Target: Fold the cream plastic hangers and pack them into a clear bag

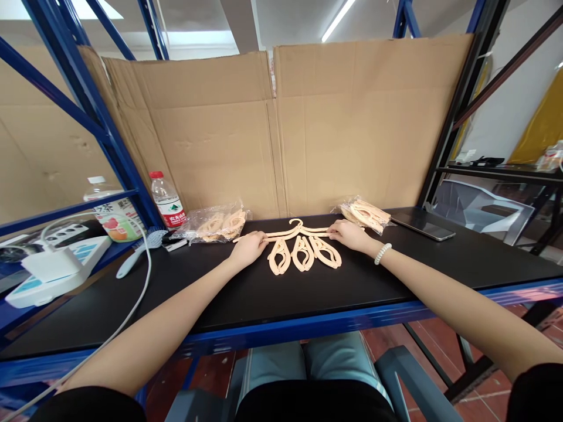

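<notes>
A peach plastic folding hanger (302, 249) lies flat on the black tabletop (308, 293), its hook pointing away and three looped pieces hanging toward me. My left hand (248, 247) is closed on the hanger's left arm. My right hand (349, 234), with a bead bracelet at the wrist, is closed on the hanger's right arm. Both hands rest on the table.
A clear bag of hangers (217, 224) lies at the back left, another bag of hangers (365, 214) at the back right. A dark tablet (423, 225) sits right of it. A water bottle (166, 200), a brush (141, 251), a white cable (132, 310) and cardboard walls (281, 129) surround the area.
</notes>
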A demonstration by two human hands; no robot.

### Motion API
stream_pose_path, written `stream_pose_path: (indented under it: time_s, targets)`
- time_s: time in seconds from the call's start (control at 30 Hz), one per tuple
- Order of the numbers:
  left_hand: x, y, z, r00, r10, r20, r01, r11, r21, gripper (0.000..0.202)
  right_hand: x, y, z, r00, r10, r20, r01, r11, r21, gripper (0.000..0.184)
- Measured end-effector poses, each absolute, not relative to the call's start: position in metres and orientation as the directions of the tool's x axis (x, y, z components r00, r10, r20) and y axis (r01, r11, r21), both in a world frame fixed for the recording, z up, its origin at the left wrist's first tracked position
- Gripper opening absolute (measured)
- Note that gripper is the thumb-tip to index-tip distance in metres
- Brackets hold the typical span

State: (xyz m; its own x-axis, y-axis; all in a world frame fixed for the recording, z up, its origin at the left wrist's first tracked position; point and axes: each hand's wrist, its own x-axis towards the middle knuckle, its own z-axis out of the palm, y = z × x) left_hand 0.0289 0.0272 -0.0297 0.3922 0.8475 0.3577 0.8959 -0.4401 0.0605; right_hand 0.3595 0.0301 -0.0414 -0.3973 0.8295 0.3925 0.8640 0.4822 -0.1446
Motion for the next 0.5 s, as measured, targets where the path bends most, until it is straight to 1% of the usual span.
stream_pose_path:
  time_s: [0.13,0.27,0.37,0.43,0.5]
  targets:
    - [0.031,0.027,-0.031,0.365,0.856,0.367,0.909,-0.412,0.057,0.02,0.356,0.029,-0.041,-0.382,0.832,0.403,0.879,0.462,-0.12,0.015]
    - [0.033,0.022,-0.029,0.303,0.866,0.397,0.937,-0.348,0.044,0.023,0.353,0.021,-0.033,-0.384,0.812,0.44,0.902,0.432,-0.01,0.015]
    - [0.034,0.016,-0.024,0.255,0.827,0.501,0.95,-0.311,0.03,0.027,0.353,0.011,-0.023,-0.319,0.787,0.528,0.934,0.357,0.033,0.019]
    - [0.035,0.014,-0.021,0.239,0.761,0.603,0.949,-0.314,0.021,0.028,0.352,0.004,-0.016,-0.25,0.774,0.582,0.958,0.286,0.03,0.022]
    - [0.034,0.014,-0.018,0.24,0.685,0.688,0.935,-0.353,0.026,0.026,0.351,-0.002,-0.01,-0.198,0.766,0.612,0.973,0.227,0.031,0.024]
